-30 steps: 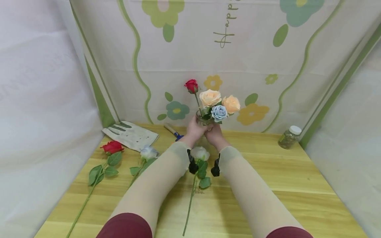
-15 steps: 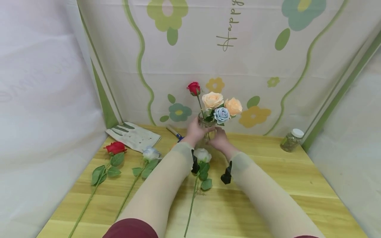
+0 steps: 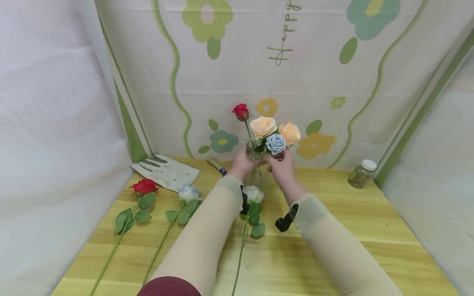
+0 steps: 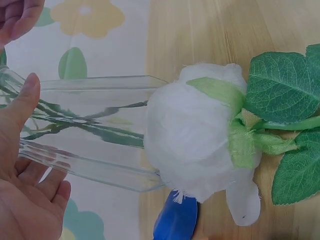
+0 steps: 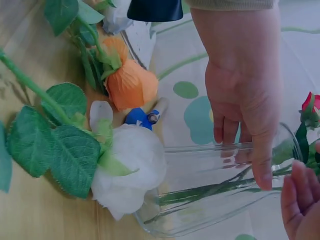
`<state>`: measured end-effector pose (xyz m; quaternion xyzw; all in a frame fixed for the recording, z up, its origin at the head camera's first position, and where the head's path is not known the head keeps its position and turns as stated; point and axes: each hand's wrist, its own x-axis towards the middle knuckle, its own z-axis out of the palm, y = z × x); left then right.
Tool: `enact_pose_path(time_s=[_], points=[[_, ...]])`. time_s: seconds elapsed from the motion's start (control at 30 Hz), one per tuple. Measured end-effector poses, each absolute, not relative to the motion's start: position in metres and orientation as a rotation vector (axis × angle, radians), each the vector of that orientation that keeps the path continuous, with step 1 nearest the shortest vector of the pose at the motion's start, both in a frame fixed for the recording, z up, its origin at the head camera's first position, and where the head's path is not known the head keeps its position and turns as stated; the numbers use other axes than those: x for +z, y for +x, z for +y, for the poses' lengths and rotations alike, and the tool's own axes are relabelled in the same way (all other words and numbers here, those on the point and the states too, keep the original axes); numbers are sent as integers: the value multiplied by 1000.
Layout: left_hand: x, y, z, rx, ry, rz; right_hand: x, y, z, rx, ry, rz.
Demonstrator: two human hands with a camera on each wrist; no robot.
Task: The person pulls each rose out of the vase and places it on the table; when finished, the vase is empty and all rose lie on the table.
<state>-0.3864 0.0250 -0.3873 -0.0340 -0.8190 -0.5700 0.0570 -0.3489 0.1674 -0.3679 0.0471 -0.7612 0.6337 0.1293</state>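
Observation:
My left hand (image 3: 243,162) grips a clear glass vase (image 4: 105,85) near its rim, thumb on one side and fingers on the other. In it stand a red rose (image 3: 241,112), two peach roses (image 3: 263,126) and a light blue rose (image 3: 275,144), their green stems (image 5: 200,194) crossing inside the glass. My right hand (image 3: 283,168) is raised at the vase's right, bent fingertips right under the blue rose; I cannot tell whether it pinches anything. A white rose (image 4: 195,135) lies on the table in front of the vase.
On the wooden table (image 3: 333,230) lie a red rose (image 3: 144,186) and a pale blue rose (image 3: 189,192) at left, and an orange rose (image 5: 131,85). Behind them are a glove (image 3: 170,172) and a wooden-handled tool (image 3: 216,165). A white-lidded jar (image 3: 361,174) stands back right.
My right hand has moved from beside the left hand at the vase, out to the right and then up to the blue rose. My left hand keeps its grip on the vase.

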Motion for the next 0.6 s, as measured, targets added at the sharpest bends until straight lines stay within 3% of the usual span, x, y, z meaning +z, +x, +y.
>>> enact_pose_path(time_s=[0.33, 0.6], points=[[-388, -387, 28, -1730, -108, -2471, -372, -361, 164, 1961, 105, -2035], [-388, -389, 26, -1747, -63, -2510, -355, -356, 167, 1937, 258, -1994]])
